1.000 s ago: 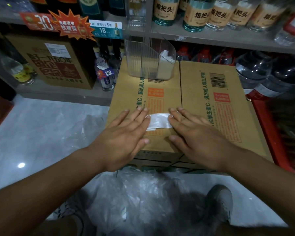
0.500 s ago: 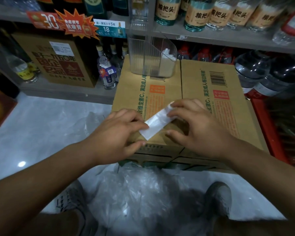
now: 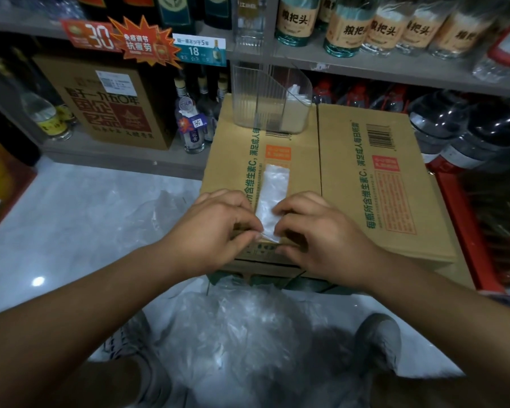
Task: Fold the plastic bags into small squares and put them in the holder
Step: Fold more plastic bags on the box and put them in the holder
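While plastic bag strip (image 3: 273, 189) lies lengthwise on cardboard box (image 3: 345, 172), left hand (image 3: 218, 228) and right hand (image 3: 315, 231) pinch its near end, fingers curled; clear holder (image 3: 256, 104) on box far edge

I see a translucent white plastic bag (image 3: 273, 189), folded into a long narrow strip, flat on the brown cardboard box (image 3: 351, 172) and pointing away from me. My left hand (image 3: 218, 228) and right hand (image 3: 318, 234) pinch its near end. The clear ribbed plastic holder (image 3: 256, 101) stands upright at the box's far edge, with small folded white bags (image 3: 295, 92) at its right side. A crumpled pile of clear bags (image 3: 233, 328) lies on the floor.
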{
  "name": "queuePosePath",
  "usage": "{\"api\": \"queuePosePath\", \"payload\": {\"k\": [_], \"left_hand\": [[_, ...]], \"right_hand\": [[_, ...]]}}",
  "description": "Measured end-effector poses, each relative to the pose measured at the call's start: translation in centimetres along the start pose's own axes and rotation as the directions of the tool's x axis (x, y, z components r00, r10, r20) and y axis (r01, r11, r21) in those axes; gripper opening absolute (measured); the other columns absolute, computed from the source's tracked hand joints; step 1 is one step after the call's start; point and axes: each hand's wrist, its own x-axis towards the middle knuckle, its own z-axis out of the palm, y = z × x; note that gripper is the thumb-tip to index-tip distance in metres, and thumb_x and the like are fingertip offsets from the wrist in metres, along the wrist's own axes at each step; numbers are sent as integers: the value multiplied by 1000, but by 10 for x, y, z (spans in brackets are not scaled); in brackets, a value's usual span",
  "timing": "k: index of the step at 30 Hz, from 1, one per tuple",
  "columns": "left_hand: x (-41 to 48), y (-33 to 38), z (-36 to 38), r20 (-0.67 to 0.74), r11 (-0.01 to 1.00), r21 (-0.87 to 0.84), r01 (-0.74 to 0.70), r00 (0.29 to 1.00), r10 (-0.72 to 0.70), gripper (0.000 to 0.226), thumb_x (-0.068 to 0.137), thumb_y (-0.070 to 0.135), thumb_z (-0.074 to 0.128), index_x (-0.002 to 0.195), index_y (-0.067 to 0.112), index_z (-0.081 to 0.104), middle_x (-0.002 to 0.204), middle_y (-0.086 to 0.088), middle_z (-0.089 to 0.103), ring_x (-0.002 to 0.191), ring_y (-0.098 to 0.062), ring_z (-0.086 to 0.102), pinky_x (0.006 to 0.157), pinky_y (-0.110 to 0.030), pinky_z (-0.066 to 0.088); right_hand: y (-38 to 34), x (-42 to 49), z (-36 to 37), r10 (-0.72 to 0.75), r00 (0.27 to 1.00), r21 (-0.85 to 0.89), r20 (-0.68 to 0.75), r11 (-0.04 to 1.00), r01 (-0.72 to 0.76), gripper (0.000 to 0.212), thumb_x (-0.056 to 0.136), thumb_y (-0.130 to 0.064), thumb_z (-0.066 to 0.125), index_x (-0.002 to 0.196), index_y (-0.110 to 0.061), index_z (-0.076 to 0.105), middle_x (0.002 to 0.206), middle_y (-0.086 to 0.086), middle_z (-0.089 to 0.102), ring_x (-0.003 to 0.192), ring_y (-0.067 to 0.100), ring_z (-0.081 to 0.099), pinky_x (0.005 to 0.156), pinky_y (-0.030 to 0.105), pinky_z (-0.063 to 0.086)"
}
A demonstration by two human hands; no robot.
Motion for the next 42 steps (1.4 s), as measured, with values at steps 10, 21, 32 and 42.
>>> {"api": "queuePosePath", "payload": {"k": [10, 21, 32, 42], "left_hand": [[1, -2, 1, -50, 995, -86, -51, 998, 47, 42, 85, 55, 66, 117, 28, 67, 131, 15, 59, 131, -9, 48, 107, -48, 39], [9, -1, 5, -6, 963, -228, 144, 989, -150, 35, 82, 53, 67, 113, 38, 61, 107, 11, 59, 108, -13, 57, 96, -42, 49], [32, 11, 7, -34, 867, -329, 375, 913, -407, 16, 94, 22, 69, 97, 23, 53, 81, 7, 62, 72, -6, 59, 71, -26, 48], [47, 12, -2, 31, 878, -254, 405, 911, -411, 14, 88, 23, 74, 87, 25, 60, 79, 8, 61, 72, -8, 59, 74, -30, 50]], "right_hand": [[-4, 4, -4, 66, 997, 221, -50, 974, -53, 5, 93, -21, 62, 94, -16, 63, 100, -2, 65, 95, 20, 64, 77, 43, 52], [-13, 8, -15, 345, 936, 549, 70, 770, -325, 11, 96, -16, 60, 88, -22, 59, 72, -4, 63, 59, 11, 54, 55, 32, 45], [15, 54, -8, 621, 780, 498, -82, 703, -507, 8, 89, -8, 66, 88, -16, 64, 78, -9, 63, 63, -2, 54, 65, 21, 49], [22, 50, 0, 288, 953, 108, -91, 954, -278, 16, 86, -11, 68, 97, -19, 76, 97, -4, 73, 96, 21, 60, 89, 32, 45]]}}
